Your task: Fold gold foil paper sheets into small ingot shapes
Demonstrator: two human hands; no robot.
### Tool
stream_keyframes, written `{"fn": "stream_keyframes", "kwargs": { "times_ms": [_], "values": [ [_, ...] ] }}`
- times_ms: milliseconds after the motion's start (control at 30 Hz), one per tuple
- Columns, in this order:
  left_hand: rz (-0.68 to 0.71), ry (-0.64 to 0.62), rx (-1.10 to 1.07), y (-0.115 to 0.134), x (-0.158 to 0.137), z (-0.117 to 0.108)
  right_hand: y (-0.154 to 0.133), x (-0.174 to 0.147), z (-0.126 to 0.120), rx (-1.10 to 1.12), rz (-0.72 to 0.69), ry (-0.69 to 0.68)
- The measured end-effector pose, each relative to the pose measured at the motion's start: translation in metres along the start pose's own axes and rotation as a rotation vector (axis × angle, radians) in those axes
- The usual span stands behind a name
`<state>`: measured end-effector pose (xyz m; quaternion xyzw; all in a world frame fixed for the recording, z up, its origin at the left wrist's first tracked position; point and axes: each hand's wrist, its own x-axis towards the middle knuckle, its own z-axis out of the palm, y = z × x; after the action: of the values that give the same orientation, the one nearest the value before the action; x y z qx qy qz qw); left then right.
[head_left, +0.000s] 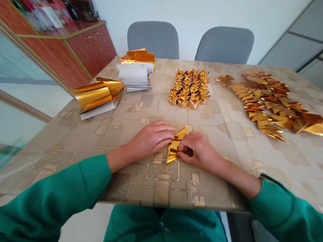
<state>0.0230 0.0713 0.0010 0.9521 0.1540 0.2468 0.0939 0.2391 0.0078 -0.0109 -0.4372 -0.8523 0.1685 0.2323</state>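
Note:
A partly folded sheet of gold foil paper [176, 146] lies on the table near its front edge, with pointed ends at top and bottom. My left hand [155, 136] rests flat over its left side, fingers stretched out together. From the right, my right hand [197, 150] grips the paper's edge with curled fingers and thumb. Beyond the hands stand several rows of folded gold paper pieces [189, 87], packed close together. A larger spread of flatter folded gold pieces [269, 104] lies at the right.
At the back left is a stack of white-backed sheets [134, 77] with gold foil sheets [140, 57] behind. A curled gold sheet [95, 96] lies beside it. Two grey chairs [153, 38] stand at the far edge of the patterned table [134, 126]. A wooden cabinet [92, 48] is behind.

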Motion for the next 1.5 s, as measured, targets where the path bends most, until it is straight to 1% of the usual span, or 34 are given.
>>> {"fn": "stream_keyframes", "kwargs": {
  "times_ms": [67, 200, 267, 333, 500, 800, 967, 1233, 1300, 1400, 1500],
  "values": [
    [0.035, 0.004, 0.103, 0.015, -0.009, -0.006, 0.000, 0.000, 0.000, -0.027, 0.008, -0.006],
    [0.049, -0.065, 0.199, 0.048, -0.034, -0.006, -0.002, 0.000, -0.002, -0.062, 0.018, -0.034],
    [0.006, -0.075, 0.219, 0.059, -0.045, -0.003, -0.003, 0.001, -0.002, -0.072, 0.021, -0.047],
    [-0.019, -0.078, 0.230, 0.064, -0.051, 0.000, -0.004, 0.001, -0.003, -0.087, 0.029, -0.051],
    [-0.022, -0.102, 0.230, 0.065, -0.053, 0.003, -0.008, 0.002, -0.003, -0.145, 0.048, -0.048],
    [-0.009, -0.108, 0.246, 0.067, -0.052, 0.006, -0.014, 0.001, -0.003, -0.287, 0.023, -0.033],
    [-0.039, -0.096, 0.242, 0.067, -0.051, 0.006, -0.015, 0.000, -0.004, -0.322, 0.014, -0.054],
    [0.005, -0.122, 0.245, 0.068, -0.048, 0.004, -0.016, 0.001, -0.007, -0.352, 0.000, -0.071],
    [0.023, -0.129, 0.238, 0.068, -0.047, 0.003, -0.015, 0.000, -0.007, -0.373, -0.003, -0.059],
    [0.057, -0.155, 0.238, 0.066, -0.046, 0.004, -0.013, -0.001, -0.007, -0.394, -0.022, 0.001],
    [0.050, -0.169, 0.233, 0.064, -0.048, 0.004, -0.013, -0.005, -0.010, -0.408, -0.121, 0.050]
  ]
}}
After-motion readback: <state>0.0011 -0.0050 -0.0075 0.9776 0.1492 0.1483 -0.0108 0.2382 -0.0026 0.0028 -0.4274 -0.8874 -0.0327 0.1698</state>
